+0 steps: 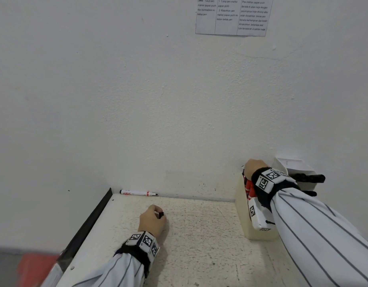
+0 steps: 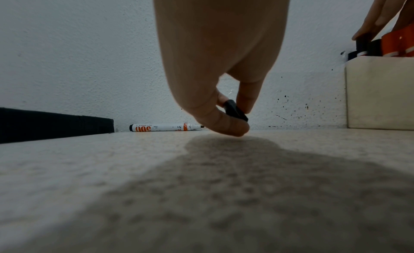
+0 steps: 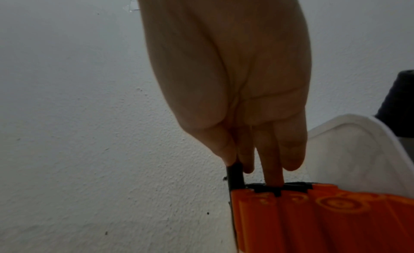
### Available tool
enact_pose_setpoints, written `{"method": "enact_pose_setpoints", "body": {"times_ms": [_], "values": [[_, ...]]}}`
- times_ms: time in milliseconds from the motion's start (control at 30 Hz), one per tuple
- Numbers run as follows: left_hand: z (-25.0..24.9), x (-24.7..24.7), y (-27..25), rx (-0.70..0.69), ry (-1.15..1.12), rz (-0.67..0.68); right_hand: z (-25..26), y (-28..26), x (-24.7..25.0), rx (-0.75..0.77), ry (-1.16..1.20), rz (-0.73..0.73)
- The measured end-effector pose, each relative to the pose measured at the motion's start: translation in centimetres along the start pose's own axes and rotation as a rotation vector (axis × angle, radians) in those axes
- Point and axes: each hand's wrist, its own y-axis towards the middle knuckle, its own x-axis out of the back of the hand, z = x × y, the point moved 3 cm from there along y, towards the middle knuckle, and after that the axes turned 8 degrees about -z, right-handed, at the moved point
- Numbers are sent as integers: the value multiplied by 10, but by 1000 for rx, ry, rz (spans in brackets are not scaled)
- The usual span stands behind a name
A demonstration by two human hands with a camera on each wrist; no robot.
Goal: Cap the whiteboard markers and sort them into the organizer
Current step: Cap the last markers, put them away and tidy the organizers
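My left hand [image 1: 158,212] rests low on the speckled table [image 1: 199,235] and pinches a small black cap [image 1: 161,215] [image 2: 236,111] between thumb and finger. A white marker [image 1: 138,192] [image 2: 163,127] lies uncapped along the wall, tip pointing right, beyond that hand. At the right stands the cream organizer [image 1: 242,208] [image 2: 378,93] with red-capped markers [image 3: 325,212] upright in it. My right hand [image 1: 249,168] [image 3: 237,166] reaches down into it, and its fingertips pinch the top of a black-capped marker [image 3: 235,175] [image 2: 361,44] at the organizer's far corner.
A black strip [image 1: 89,222] runs along the table's left edge. Behind the organizer sit a white container [image 1: 293,164] and a black object [image 1: 309,179]. A printed sheet [image 1: 233,16] hangs on the wall. Something red [image 1: 36,268] lies below the table at the lower left.
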Motion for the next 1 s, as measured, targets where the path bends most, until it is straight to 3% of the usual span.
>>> {"method": "enact_pose_setpoints", "body": {"times_ms": [267, 367, 533, 667, 767, 833, 1000], "values": [[0, 0, 1, -1, 10, -2, 5, -5, -18, 15, -58, 44], [0, -1, 1, -13, 46, -4, 9, -9, -20, 75, -81, -29], [0, 2, 2, -24, 61, -31, 3, -4, -23, 131, -85, 25], [-1, 5, 2, -17, 56, -40, 7, -11, -10, 69, 129, 30], [1, 14, 4, -14, 66, -55, 28, -10, 9, 2, 225, -103], [5, 25, 7, 7, 72, -77, 54, -9, 15, 43, 324, -172], [19, 62, 18, -11, 129, -99, 146, -7, -10, 304, 417, 0]]}}
